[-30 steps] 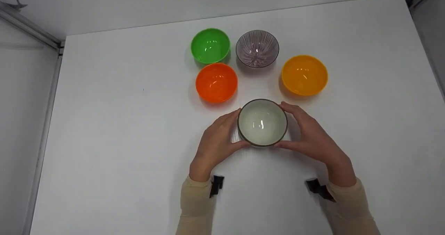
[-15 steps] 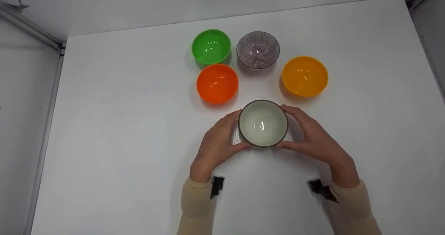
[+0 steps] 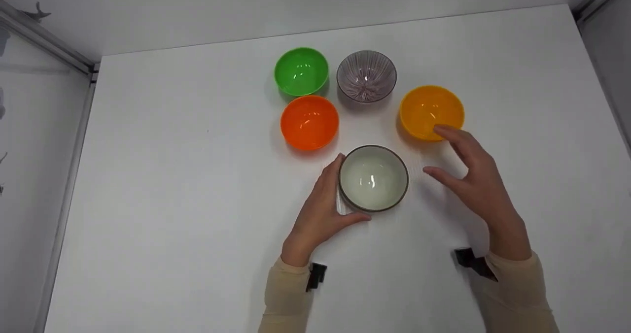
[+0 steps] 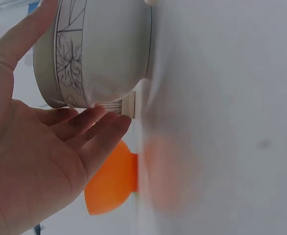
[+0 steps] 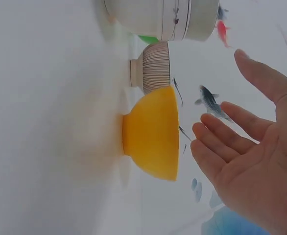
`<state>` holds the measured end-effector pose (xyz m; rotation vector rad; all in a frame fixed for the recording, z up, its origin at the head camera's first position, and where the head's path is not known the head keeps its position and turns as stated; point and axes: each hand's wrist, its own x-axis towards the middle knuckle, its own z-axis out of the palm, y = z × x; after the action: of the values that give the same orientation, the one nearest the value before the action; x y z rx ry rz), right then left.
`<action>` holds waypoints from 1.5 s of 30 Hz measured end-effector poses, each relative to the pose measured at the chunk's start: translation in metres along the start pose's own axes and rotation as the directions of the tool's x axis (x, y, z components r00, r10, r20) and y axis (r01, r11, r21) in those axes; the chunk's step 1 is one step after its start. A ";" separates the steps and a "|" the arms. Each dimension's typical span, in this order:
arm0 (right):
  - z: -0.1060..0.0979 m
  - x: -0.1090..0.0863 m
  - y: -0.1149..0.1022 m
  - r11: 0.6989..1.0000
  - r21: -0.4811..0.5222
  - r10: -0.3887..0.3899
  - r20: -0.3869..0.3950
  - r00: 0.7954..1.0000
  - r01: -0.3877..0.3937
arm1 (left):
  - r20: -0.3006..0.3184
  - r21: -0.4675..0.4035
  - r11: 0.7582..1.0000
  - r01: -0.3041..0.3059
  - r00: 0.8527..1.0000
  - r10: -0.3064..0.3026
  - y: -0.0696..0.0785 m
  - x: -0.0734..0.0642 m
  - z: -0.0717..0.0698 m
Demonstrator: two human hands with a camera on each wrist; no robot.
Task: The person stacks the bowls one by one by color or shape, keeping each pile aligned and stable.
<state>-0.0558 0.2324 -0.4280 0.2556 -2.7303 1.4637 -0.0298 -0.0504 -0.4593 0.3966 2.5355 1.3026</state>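
A white bowl (image 3: 373, 178) with a dark rim stands upright on the table near the front middle. My left hand (image 3: 323, 202) lies along its left side, fingertips right at the wall and thumb stretched past the front rim. A grey floral band (image 4: 70, 54) circles the bowl's outside in the left wrist view. My right hand (image 3: 475, 175) is apart from the white bowl, fingers spread and holding nothing. Its fingertips overlap the near rim of the yellow bowl (image 3: 430, 111) in the head view; the right wrist view shows them beyond that bowl's rim, with a gap.
Behind the white bowl, an orange bowl (image 3: 309, 123) sits close in front of a green bowl (image 3: 301, 71). A striped purplish bowl (image 3: 367, 77) stands to the green one's right. A patterned wall (image 3: 222, 8) borders the white table (image 3: 162, 200) at the back.
My right hand has let go of the white bowl and moved right and away, toward the yellow bowl. The left hand stays beside the white bowl, its thumb now off the rim.
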 end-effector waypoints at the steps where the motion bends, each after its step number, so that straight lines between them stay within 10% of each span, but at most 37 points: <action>1: -0.001 0.002 0.001 1.000 -0.004 0.000 -0.034 0.999 0.000 | -0.013 -0.011 1.000 -0.005 1.000 0.004 0.001 0.000 0.002; 13: -0.007 0.015 0.016 0.999 -0.028 0.035 -0.203 0.979 -0.042 | -0.100 -0.129 0.992 -0.006 0.995 -0.007 0.007 -0.003 0.012; 45: -0.008 0.030 0.035 0.983 -0.006 0.178 -0.147 0.973 -0.181 | -0.140 -0.146 0.989 -0.038 0.990 0.018 0.004 -0.004 0.016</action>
<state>-0.0915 0.2545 -0.4495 -0.0991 -2.7074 1.4313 -0.0201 -0.0372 -0.4643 0.3219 2.5292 1.5691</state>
